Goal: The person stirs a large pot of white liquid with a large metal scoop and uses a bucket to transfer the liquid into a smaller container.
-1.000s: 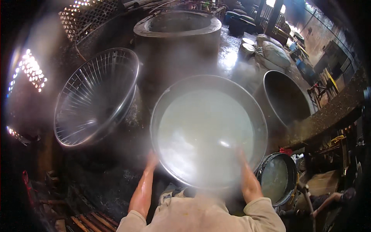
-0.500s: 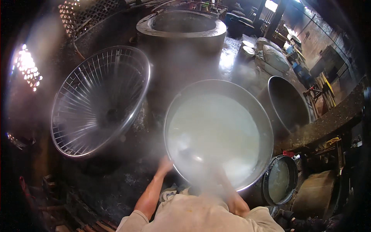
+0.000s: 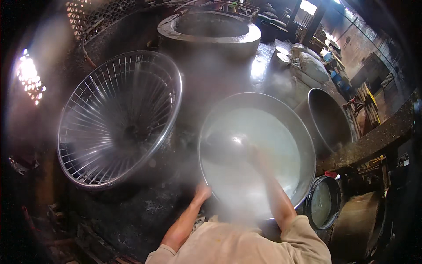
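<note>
A wide metal basin [image 3: 203, 163] of cloudy, pale liquid stands in front of me under drifting steam. My left hand [image 3: 203, 192] is closed on its near left rim. Through the haze, my right hand [image 3: 255, 155] reaches over the liquid, closed at the edge of a rounded, shiny metal bowl [image 3: 223, 144]. Steam blurs the fingers and the bowl's outline; how deep the bowl sits in the liquid cannot be made out.
A large slatted metal basket [image 3: 176, 103] leans at the left. Beyond stands a thick-walled round vat [image 3: 165, 30]. To the right are a tilted dark drum [image 3: 327, 119], a smaller tub of liquid [image 3: 337, 193] and a low ledge [image 3: 369, 143]. Sacks [image 3: 312, 66] lie farther back.
My right hand and the bowl have moved away from me, toward the basin's middle. My left hand stays on the rim. The view has shifted slightly.
</note>
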`<state>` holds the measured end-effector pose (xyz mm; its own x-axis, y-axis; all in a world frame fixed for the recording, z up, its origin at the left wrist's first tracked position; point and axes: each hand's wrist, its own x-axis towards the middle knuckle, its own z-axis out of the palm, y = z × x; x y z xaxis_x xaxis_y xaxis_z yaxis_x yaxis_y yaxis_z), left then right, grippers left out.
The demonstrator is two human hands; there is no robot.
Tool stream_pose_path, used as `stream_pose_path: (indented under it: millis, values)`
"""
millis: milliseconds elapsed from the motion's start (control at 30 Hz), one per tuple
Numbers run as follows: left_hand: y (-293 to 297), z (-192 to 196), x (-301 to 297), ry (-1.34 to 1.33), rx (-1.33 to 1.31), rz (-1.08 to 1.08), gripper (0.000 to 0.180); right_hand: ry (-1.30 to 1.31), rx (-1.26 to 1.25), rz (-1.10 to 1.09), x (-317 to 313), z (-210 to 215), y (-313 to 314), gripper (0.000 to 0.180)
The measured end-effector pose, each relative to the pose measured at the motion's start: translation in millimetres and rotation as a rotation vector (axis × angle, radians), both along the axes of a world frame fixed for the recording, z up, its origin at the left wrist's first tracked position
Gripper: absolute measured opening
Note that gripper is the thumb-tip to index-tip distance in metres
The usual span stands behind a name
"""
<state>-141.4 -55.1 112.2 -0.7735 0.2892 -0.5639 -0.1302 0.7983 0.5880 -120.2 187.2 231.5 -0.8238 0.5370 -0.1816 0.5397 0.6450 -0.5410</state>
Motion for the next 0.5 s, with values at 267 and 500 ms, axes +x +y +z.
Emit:
stream_pose_path:
  millis: [267,500]
  values:
    - [3.0,14.9,4.2,0.011,0.032,0.019,0.039,-0.281,0.081,0.081,15.7,-113.5,40.5,0.031]
    - [13.7,-19.1,12.1,0.168,0.129,-0.04,0.037,-0.336,0.057,-0.018,126.6,-219.5,91.5,0.031]
